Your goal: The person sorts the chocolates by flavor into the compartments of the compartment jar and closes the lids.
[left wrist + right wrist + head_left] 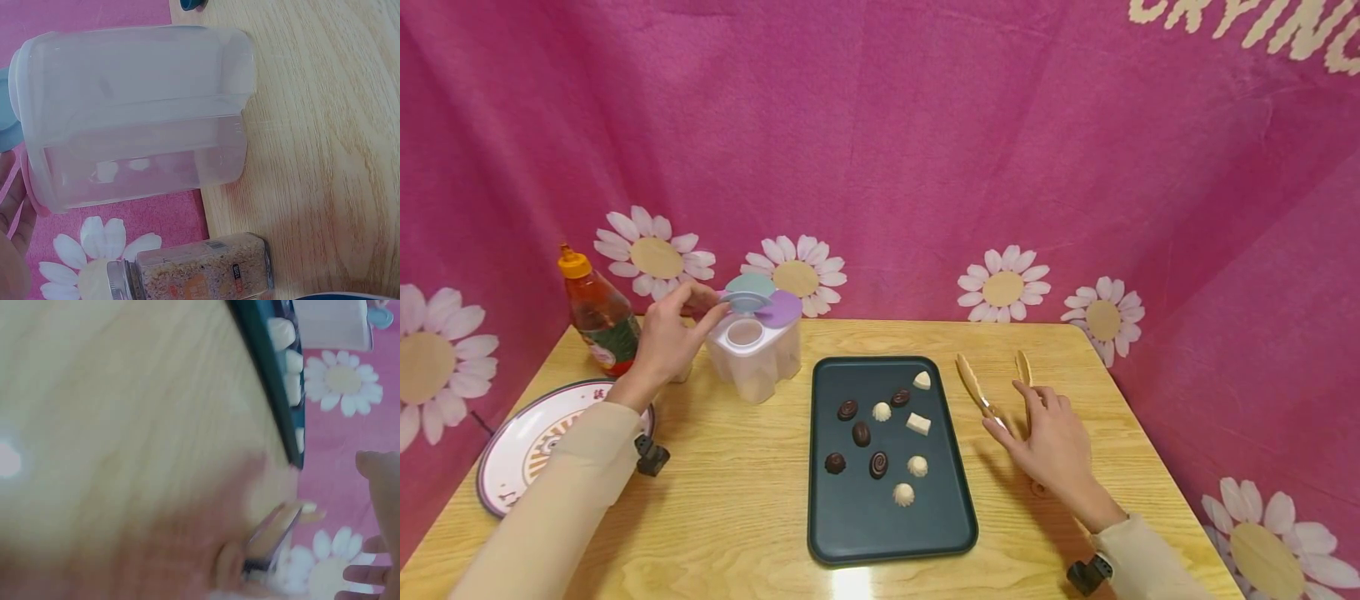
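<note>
Lidded storage container (754,367), translucent, multi-compartment, standing by the far edge of the wooden table (737,500) toward its far left corner, its pale-blue flip lid (748,302) raised and pinched between thumb and fingers of the left hand (673,329); a clear jar of grains (206,269) stands beside it. Serving tongs (972,382), spread, lying toward the table's right edge, the right hand (1060,442) above them, thumb and fingers apart. Dark rectangular tray (850,529), mid-table, bearing five dark chocolates (861,433) and five white chocolates (918,423); patterned plate (501,458) at the left edge; orange-capped sauce bottle (598,312), far left corner.
</note>
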{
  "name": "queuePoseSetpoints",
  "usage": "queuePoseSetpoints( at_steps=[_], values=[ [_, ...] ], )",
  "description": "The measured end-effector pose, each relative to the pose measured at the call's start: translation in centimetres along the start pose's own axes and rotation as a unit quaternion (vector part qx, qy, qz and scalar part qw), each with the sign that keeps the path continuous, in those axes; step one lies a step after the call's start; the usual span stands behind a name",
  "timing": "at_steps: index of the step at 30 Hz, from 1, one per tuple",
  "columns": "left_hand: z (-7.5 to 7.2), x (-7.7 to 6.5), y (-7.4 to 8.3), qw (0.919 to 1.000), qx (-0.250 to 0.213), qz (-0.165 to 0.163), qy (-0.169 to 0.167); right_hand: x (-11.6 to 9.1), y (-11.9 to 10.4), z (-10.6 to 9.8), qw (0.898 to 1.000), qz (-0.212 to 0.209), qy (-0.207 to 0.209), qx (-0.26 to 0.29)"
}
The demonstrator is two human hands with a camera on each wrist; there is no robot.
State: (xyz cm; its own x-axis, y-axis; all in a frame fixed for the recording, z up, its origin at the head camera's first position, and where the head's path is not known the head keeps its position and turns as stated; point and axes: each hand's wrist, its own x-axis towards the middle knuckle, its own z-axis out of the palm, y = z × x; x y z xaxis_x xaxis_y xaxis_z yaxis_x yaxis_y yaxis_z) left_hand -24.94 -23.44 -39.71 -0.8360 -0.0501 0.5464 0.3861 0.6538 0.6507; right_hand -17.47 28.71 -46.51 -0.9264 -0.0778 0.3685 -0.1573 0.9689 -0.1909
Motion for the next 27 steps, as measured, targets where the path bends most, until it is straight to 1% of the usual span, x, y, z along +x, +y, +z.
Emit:
queuePoseSetpoints(
  at_steps=[6, 12, 16, 21, 23, 27],
  values=[
    [0.0, 0.0, 0.0, 1.0000, -0.001, 0.000, -0.006, -1.3, 2.4, 0.2, 0.999, 0.023, 0.001, -0.024],
    [0.0, 0.0, -0.1, 1.0000, 0.003, 0.000, -0.005, -1.9, 3.6, 0.5, 0.998, 0.041, -0.029, -0.040],
    [0.0, 0.1, -0.3, 1.0000, 0.003, 0.003, 0.000, -1.8, 4.0, 0.9, 0.996, 0.050, -0.051, -0.050],
    [0.0, 0.1, -0.5, 1.0000, 0.000, 0.009, 0.004, -1.5, 4.0, 1.4, 0.994, 0.046, -0.077, -0.062],
    [0.0, 0.0, -0.4, 0.9999, 0.000, 0.010, 0.004, -1.3, 3.9, 1.6, 0.993, 0.044, -0.079, -0.069],
    [0.0, 0.0, -0.4, 0.9999, 0.000, 0.013, 0.004, -0.8, 3.7, 1.9, 0.991, 0.054, -0.090, -0.078]
  ],
)
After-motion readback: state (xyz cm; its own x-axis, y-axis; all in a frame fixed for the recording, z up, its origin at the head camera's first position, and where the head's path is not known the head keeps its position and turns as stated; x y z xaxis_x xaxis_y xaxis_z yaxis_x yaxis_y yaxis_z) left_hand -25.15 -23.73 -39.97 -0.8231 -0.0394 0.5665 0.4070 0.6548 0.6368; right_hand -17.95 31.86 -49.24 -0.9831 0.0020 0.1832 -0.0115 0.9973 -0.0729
